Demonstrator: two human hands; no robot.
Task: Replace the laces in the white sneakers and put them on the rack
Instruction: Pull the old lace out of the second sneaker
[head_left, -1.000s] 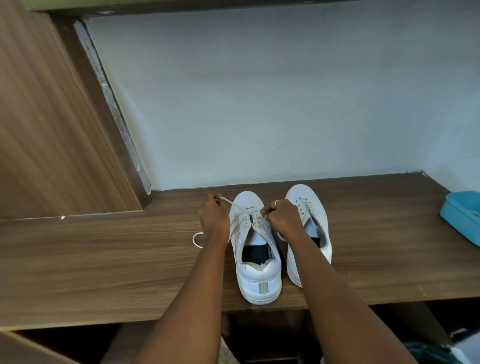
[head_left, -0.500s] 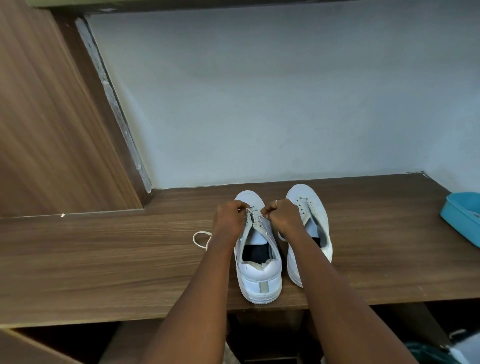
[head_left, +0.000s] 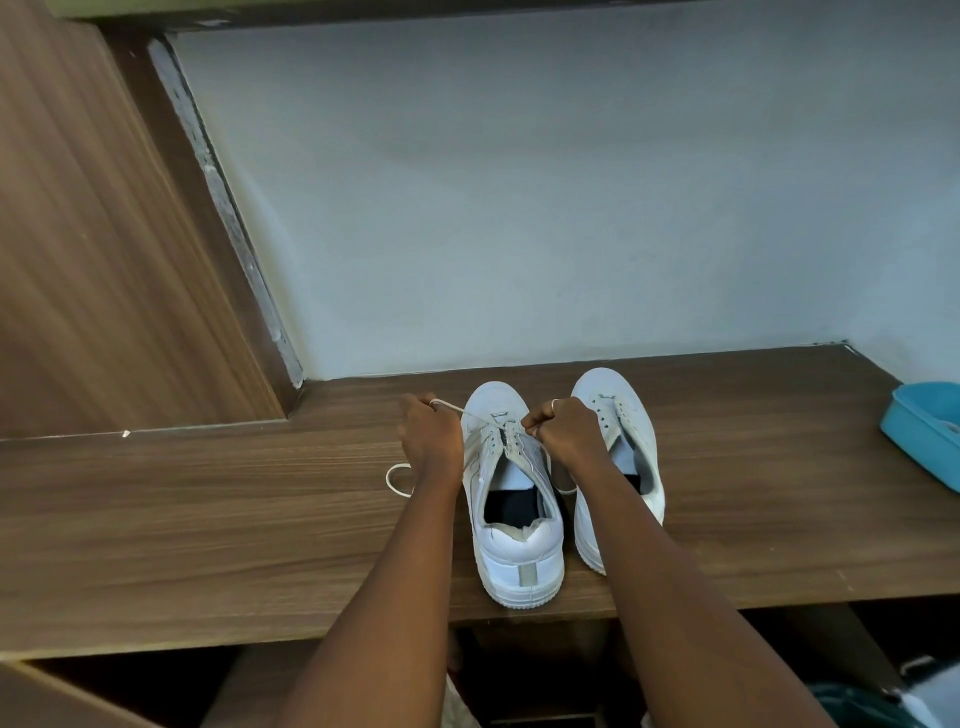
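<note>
Two white sneakers stand side by side on the wooden shelf (head_left: 208, 519), toes toward the wall. The left sneaker (head_left: 514, 519) has a white lace (head_left: 452, 408) partly threaded through its front eyelets. My left hand (head_left: 431, 436) grips one end of the lace and holds it taut, out to the left of the shoe. A slack loop of the same lace lies on the shelf beside my left wrist. My right hand (head_left: 563, 434) pinches the lace at the shoe's right eyelets. The right sneaker (head_left: 623, 441) has bare eyelets and is partly hidden by my right forearm.
A blue plastic tub (head_left: 924, 434) sits at the right end of the shelf. A pale wall closes the back and a wooden panel (head_left: 104, 260) rises on the left. Dark open space lies under the shelf's front edge.
My left hand has pulled away from the shoe to the left again, drawing the lace taut. My right hand has stayed at the eyelets.
</note>
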